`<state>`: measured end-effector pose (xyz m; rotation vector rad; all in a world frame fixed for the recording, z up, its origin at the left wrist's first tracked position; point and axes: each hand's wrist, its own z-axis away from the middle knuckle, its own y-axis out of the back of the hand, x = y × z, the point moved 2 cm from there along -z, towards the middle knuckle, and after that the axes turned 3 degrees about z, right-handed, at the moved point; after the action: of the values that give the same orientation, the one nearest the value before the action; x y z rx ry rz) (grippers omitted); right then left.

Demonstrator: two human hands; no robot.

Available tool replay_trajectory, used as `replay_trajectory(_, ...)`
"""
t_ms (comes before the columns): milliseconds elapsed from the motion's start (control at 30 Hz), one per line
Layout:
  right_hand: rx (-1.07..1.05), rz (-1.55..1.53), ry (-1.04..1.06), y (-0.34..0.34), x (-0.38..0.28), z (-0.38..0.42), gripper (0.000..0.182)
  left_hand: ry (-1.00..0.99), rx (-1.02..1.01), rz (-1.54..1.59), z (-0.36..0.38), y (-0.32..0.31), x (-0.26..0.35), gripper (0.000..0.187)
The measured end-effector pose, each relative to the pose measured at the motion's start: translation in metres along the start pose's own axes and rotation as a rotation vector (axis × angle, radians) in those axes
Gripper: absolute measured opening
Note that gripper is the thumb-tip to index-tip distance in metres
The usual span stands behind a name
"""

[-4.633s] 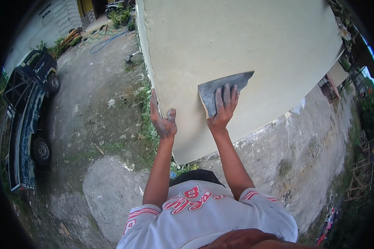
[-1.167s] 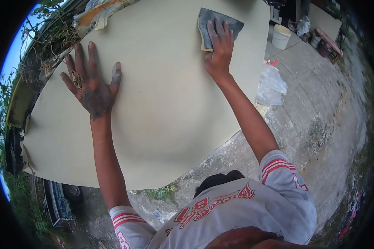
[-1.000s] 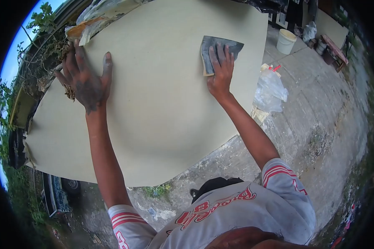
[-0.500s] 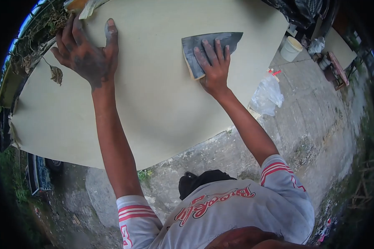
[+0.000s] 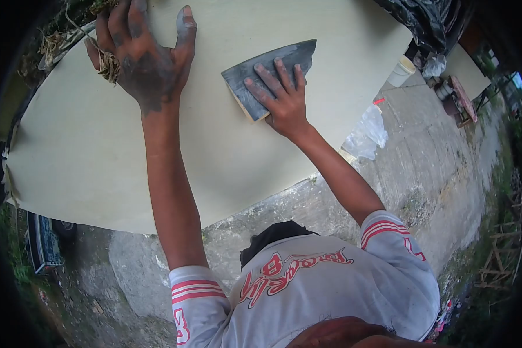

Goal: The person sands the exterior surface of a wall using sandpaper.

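A large cream-coloured panel (image 5: pixel 98 168) spreads below both hands. My left hand (image 5: pixel 148 64), darkly smudged on its back, lies on the panel's upper left part with its fingers spread and nothing held. Dried leaves (image 5: pixel 108 66) hang over its outer edge. My right hand (image 5: pixel 281 98) presses a dark grey abrasive sheet (image 5: pixel 240 75) against the panel. The fingers lie across the sheet, and a thin pale layer shows along its lower left edge. The right thumb is mostly hidden.
Black plastic (image 5: pixel 420 20) covers something at the top right. Beyond the panel's right edge are a white bucket (image 5: pixel 400 72) and a clear plastic bag (image 5: pixel 366 134) on the concrete ground (image 5: pixel 417 156). A blue object (image 5: pixel 42 246) is at lower left.
The right hand and the grey sheet have shifted left and slightly down. In the view, the left hand appears further right and higher, and the surroundings have shifted a little.
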<state>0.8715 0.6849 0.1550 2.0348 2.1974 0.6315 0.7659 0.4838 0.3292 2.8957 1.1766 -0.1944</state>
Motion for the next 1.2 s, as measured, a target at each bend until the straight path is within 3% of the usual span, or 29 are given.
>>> replay_trajectory(33,0.000,-0.005,0.007,0.001,-0.001,0.015,0.077,-0.006,-0.016,0.017,-0.001,0.004,0.000,0.065)
replay_trajectory(133,0.130,0.031,-0.290,0.016,0.025,0.036,0.075,0.053,-0.152,-0.029,-0.006,0.025,0.013,0.078)
replay_trajectory(233,0.311,0.031,-0.503,0.034,0.061,0.009,0.081,0.018,0.043,-0.015,-0.001,0.012,0.010,0.071)
replay_trajectory(367,0.382,0.064,-0.471,0.032,0.063,-0.046,0.086,0.068,-0.039,-0.031,-0.002,0.016,0.012,0.066)
replay_trajectory(467,0.245,-0.025,-0.270,0.013,0.007,-0.054,0.078,-0.007,0.016,-0.073,0.001,0.005,0.006,0.059)
replay_trajectory(567,0.048,-0.041,-0.076,-0.015,-0.032,0.000,0.069,-0.023,0.008,-0.046,0.001,0.004,0.001,0.053)
replay_trajectory(667,0.120,-0.030,-0.228,-0.018,-0.027,0.031,0.066,-0.003,0.023,-0.025,0.000,0.003,0.003,0.044)
replay_trajectory(700,0.107,0.012,-0.295,-0.011,-0.020,0.028,0.049,0.022,0.003,-0.046,0.000,0.003,0.002,0.043)
replay_trajectory(767,0.270,-0.015,-0.401,-0.001,-0.002,0.008,0.072,0.034,0.007,-0.034,0.000,0.003,0.004,0.042)
replay_trajectory(967,0.407,-0.023,-0.425,0.016,0.019,-0.082,0.090,0.064,0.000,-0.021,0.001,0.004,0.007,0.041)
replay_trajectory(1200,0.298,-0.059,-0.255,0.008,-0.008,-0.081,0.084,0.070,0.002,-0.005,0.000,0.007,0.008,0.041)
